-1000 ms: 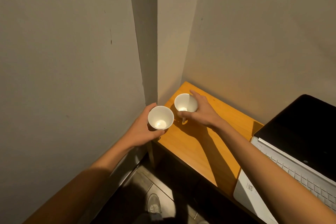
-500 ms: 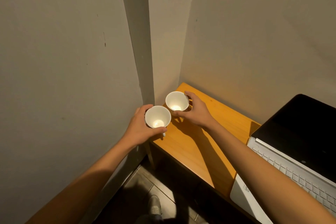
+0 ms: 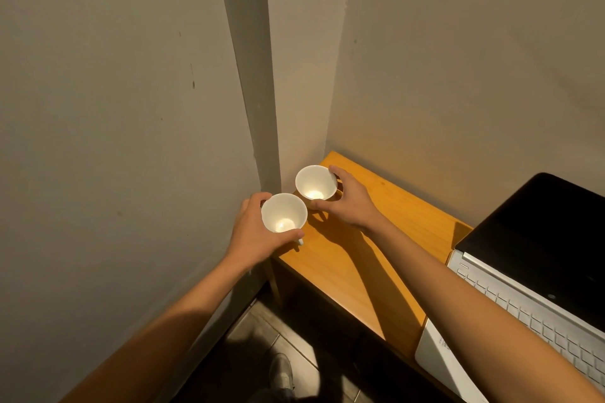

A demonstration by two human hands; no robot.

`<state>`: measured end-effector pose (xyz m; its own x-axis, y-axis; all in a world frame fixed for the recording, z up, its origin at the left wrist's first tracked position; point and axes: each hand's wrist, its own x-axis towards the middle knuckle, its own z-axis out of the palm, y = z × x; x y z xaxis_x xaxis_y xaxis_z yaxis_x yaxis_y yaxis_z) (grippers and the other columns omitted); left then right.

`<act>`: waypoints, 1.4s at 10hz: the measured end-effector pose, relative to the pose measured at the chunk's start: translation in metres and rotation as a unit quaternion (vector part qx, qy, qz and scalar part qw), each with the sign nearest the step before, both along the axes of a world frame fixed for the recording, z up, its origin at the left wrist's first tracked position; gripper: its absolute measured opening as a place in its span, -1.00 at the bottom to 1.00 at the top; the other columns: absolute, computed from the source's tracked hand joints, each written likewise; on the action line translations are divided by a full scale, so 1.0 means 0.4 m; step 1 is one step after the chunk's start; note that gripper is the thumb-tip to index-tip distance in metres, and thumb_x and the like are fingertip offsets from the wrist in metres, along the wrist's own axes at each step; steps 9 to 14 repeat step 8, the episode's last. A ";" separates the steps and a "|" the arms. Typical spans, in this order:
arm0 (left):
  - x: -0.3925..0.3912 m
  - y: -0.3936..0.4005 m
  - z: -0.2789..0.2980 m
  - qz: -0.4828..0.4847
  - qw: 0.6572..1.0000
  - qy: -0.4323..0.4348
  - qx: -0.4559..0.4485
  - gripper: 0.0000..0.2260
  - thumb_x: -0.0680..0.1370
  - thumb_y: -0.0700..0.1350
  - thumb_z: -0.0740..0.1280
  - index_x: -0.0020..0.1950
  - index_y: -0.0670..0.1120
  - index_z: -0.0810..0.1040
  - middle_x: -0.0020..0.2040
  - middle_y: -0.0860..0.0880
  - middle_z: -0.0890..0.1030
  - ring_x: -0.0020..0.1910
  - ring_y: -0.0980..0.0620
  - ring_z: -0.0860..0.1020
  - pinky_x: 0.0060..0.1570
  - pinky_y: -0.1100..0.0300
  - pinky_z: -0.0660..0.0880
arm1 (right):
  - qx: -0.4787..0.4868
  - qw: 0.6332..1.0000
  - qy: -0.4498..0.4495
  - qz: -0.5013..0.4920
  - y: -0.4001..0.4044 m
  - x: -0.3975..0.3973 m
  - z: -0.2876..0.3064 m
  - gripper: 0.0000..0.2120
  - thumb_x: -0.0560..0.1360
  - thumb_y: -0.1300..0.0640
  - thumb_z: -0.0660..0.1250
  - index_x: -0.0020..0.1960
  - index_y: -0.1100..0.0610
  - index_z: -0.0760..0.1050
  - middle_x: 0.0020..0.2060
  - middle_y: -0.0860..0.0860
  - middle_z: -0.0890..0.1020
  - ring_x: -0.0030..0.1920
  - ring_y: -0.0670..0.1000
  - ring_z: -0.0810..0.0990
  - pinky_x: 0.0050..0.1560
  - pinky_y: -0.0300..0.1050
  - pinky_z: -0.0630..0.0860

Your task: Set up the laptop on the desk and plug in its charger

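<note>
Gripping a white cup (image 3: 283, 216) with left hand (image 3: 253, 235), fingers curled round the cup's left side and thumb along its near rim; cup upright, mouth open to camera, a small handle stub showing at near right. Gripping a second white cup (image 3: 315, 182) with right hand (image 3: 351, 201), fingers wrapped over the right rim, thumb at the near edge. Both cups at the far left corner of wooden desk (image 3: 353, 271), just beside each other, rims nearly touching; contact with the desk surface cannot be told for either. Both empty, bright light spot at each bottom. Open laptop (image 3: 523, 298) at the right end of the desk, well apart from the cups: dark screen tilted back toward the wall, white keyboard deck nearer, its near left corner overhanging the desk's near edge. Right forearm crossing over the laptop's near side. No charger or cable in view. Plain beige walls (image 3: 114, 108) meeting in a corner behind the desk's left end. Dark tiled floor (image 3: 262, 337) below, shoe (image 3: 281, 373) at bottom centre.
</note>
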<state>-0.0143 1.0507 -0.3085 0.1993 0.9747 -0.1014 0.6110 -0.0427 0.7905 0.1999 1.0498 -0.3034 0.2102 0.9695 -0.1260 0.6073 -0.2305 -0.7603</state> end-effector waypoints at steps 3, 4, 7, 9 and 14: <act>0.009 -0.012 -0.008 0.013 1.000 0.017 0.007 -0.16 0.21 0.17 0.64 0.38 0.05 0.32 0.25 0.02 0.41 0.15 0.05 0.44 -0.01 0.18 0.54 | -0.004 1.000 0.012 0.009 -0.004 0.004 -0.003 -0.12 0.40 0.03 0.60 0.59 0.07 0.22 0.48 0.05 0.43 0.43 0.13 0.44 0.31 0.02 0.51; 0.014 -0.019 -0.010 0.025 0.999 0.027 0.010 -0.14 0.21 0.20 0.63 0.38 0.04 0.31 0.26 0.02 0.40 0.15 0.05 0.43 -0.03 0.21 0.51 | 0.001 1.000 0.013 -0.004 -0.010 0.000 -0.003 -0.13 0.40 0.03 0.61 0.58 0.07 0.24 0.47 0.06 0.44 0.42 0.12 0.45 0.31 0.02 0.50; 0.021 -0.029 -0.007 0.018 0.997 0.067 0.013 -0.08 0.19 0.31 0.58 0.40 0.02 0.26 0.28 -0.01 0.36 0.20 0.04 0.42 -0.06 0.21 0.48 | -0.012 0.999 0.029 -0.025 -0.028 -0.002 0.006 -0.11 0.42 0.02 0.59 0.60 0.05 0.20 0.52 0.05 0.40 0.47 0.13 0.42 0.36 0.09 0.48; 0.011 -0.036 0.008 0.006 0.994 0.095 0.048 -0.02 0.22 0.40 0.49 0.49 0.02 0.20 0.40 -0.04 0.31 0.34 -0.04 0.36 0.08 0.06 0.51 | -0.003 0.999 0.009 -0.035 -0.048 0.005 0.015 -0.14 0.43 -0.06 0.56 0.60 0.03 0.21 0.56 0.02 0.35 0.50 0.11 0.38 0.41 0.12 0.44; 0.011 -0.036 0.008 0.006 0.994 0.095 0.048 -0.02 0.22 0.40 0.49 0.49 0.02 0.20 0.40 -0.04 0.31 0.34 -0.04 0.36 0.08 0.06 0.51 | -0.003 0.999 0.009 -0.035 -0.048 0.005 0.015 -0.14 0.43 -0.06 0.56 0.60 0.03 0.21 0.56 0.02 0.35 0.50 0.11 0.38 0.41 0.12 0.44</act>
